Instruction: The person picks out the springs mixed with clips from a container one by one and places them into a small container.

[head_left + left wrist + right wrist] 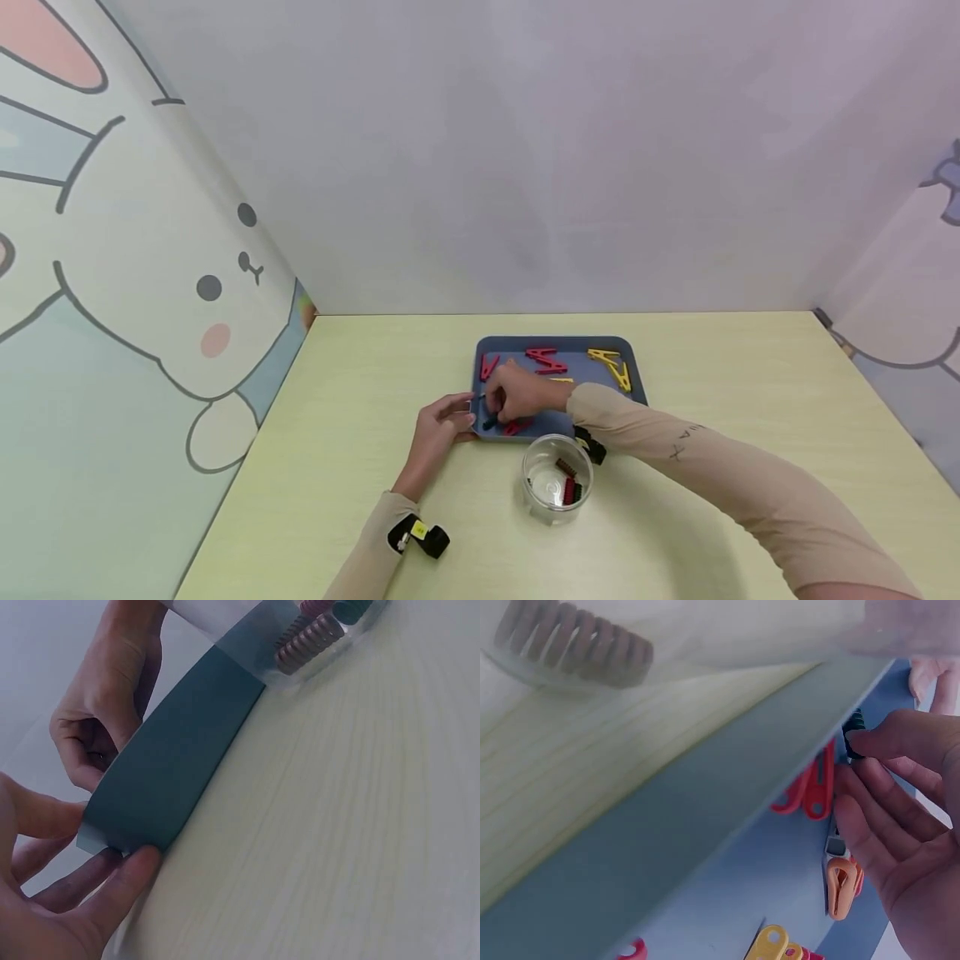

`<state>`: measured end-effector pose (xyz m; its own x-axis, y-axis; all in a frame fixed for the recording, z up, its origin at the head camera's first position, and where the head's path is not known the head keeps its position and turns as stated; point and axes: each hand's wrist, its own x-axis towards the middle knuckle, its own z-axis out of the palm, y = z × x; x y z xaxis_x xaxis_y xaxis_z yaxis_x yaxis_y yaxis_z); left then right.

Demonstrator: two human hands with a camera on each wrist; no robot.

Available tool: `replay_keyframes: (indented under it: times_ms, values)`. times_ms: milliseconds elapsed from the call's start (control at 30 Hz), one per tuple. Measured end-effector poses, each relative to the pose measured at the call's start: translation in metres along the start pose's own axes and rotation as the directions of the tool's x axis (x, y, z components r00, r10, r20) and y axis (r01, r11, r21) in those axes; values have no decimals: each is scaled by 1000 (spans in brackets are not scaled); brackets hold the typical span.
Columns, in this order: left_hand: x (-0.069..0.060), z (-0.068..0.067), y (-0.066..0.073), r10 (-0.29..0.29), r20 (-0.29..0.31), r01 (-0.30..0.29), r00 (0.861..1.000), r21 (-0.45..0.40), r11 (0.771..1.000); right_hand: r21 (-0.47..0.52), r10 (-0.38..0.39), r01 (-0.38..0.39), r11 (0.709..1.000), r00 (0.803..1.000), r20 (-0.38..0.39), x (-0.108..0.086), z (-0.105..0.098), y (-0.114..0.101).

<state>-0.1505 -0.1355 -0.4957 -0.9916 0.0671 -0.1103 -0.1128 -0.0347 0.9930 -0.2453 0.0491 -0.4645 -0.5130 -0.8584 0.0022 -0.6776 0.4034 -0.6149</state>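
My left hand (pixel 437 429) holds the left front corner of a blue-grey tray (pixel 555 341), thumb and fingers about its wall (pixel 172 742) in the left wrist view. Over the tray's left part, my right hand (pixel 517 390) reaches down. Between its thumb and a finger it pinches a small dark green ribbed cylinder (pixel 853 724). Red clothespins (pixel 820 780) lie beside those fingers, and an orange clothespin (pixel 841 889) lies near the palm. Toward the tray's back are more red clothespins (pixel 551 367) and yellow clothespins (pixel 622 377).
A clear round jar (pixel 534 500) stands in front of the tray, below my right forearm. Inside lie a brown ribbed cylinder (pixel 566 467), a red one (pixel 568 492) and a dark green one. The pale wooden table (pixel 360 375) meets a wall behind.
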Motion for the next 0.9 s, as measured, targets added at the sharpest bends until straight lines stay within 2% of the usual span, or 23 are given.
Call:
replay_keyframes:
  times_ms: [167, 433, 633, 900]
  values:
    - [1, 1, -6, 13, -23, -12, 1000, 11, 1000, 66, -11, 12, 998, 1000, -16, -4, -7, -7]
    - [0, 1, -6, 36, -31, -35, 999, 20, 999, 140, 54, -53, 989, 999, -8, -10, -14, -8]
    - [-1, 1, -6, 28, -34, -27, 999, 20, 999, 178, 73, -67, 982, 997, -27, -16, -18, -9]
    - [-1, 0, -3, 10, -5, -10, 1000, -12, 1000, 324, 138, -122, 938, 990, -26, -28, -23, -10]
